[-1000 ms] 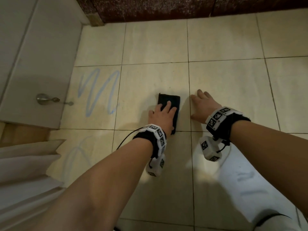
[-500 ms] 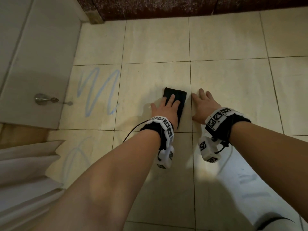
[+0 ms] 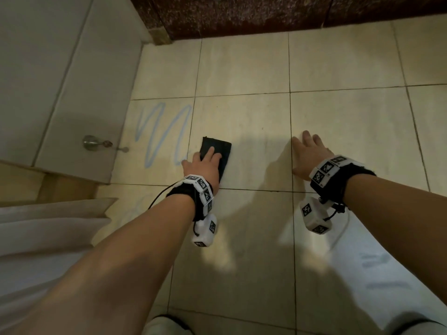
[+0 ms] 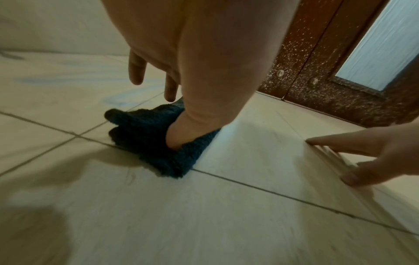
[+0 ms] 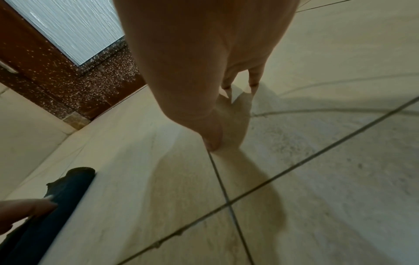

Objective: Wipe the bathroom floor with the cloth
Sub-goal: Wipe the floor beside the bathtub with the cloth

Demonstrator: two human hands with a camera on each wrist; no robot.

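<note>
A white door (image 3: 72, 76) stands at the left, with a metal knob (image 3: 90, 142) on its face. A dark red speckled door frame (image 3: 266, 13) runs along the far edge; the left wrist view shows a frosted glass panel (image 4: 381, 44) set in it. White fabric (image 3: 48, 228) lies in folds at the lower left. A pale wooden sill (image 3: 29, 175) sits below the white door.

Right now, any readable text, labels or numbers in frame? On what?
None readable.
Wrist bands: black-and-white square marker patterns only, no letters or digits.
Blue scribble on the floor tile: a zigzag, not writing.
Dark cloth under the left hand: no label visible.
</note>
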